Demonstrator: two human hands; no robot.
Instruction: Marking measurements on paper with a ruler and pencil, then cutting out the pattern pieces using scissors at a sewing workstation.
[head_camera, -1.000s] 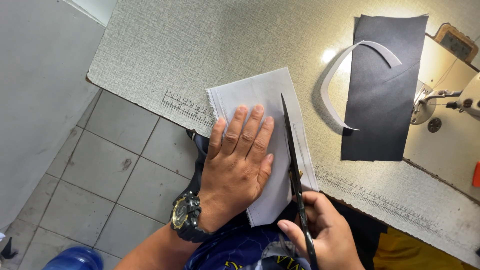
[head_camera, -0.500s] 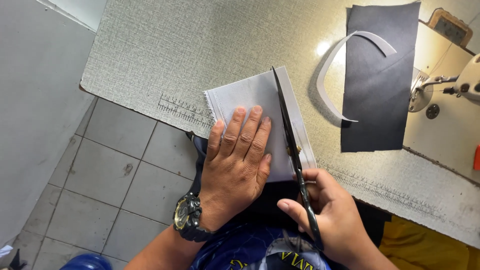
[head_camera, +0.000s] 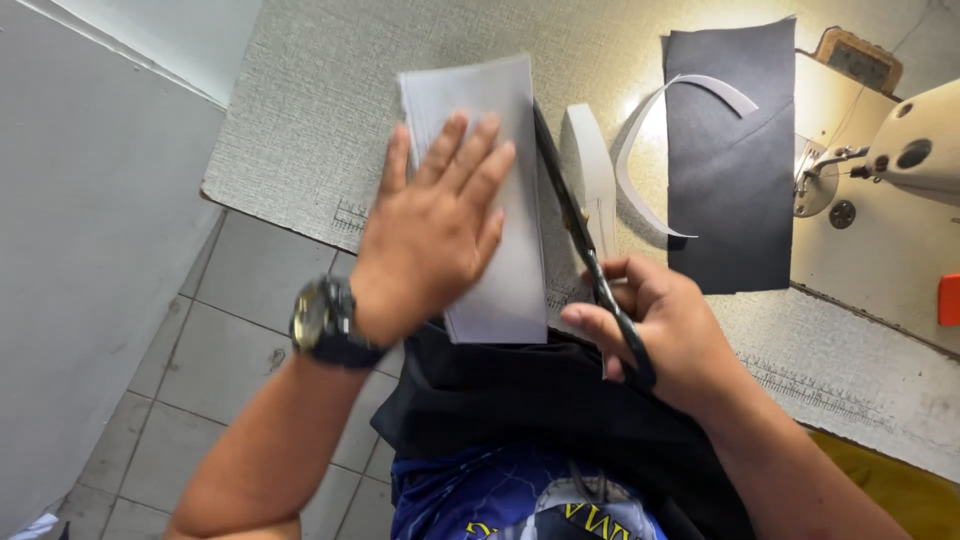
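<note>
A stack of white fabric sheets (head_camera: 500, 200) lies on the grey worktable (head_camera: 300, 120), its near end hanging just over the table's front edge above the dark cloth (head_camera: 520, 410) in the person's lap. The stack is a long rectangle, pale and smooth, with several thin layers showing along its far left edge. Its right-hand side runs straight and clean beside the scissor blades.

The left hand (head_camera: 430, 235) lies flat on top of the white fabric, palm down, fingers spread a little and pointing away from the body, gripping nothing. A dark wristwatch (head_camera: 322, 322) sits on that wrist, on the near side of the stack.

The right hand (head_camera: 655, 330) is just to the right of the stack's near end, fingers curled tight round the handles of the scissors (head_camera: 580, 235). The blades are dark and long, reach away from the body along the stack's right edge, and look almost closed together.

A narrow white strip (head_camera: 590, 175) lies just right of the blades, apart from the stack. Farther right of the stack lies a dark rectangular cloth (head_camera: 735, 180) with a curved white strip (head_camera: 650, 140) lying across its upper left part. Beyond that, at the far right, stands a cream sewing machine (head_camera: 915, 140).
</note>
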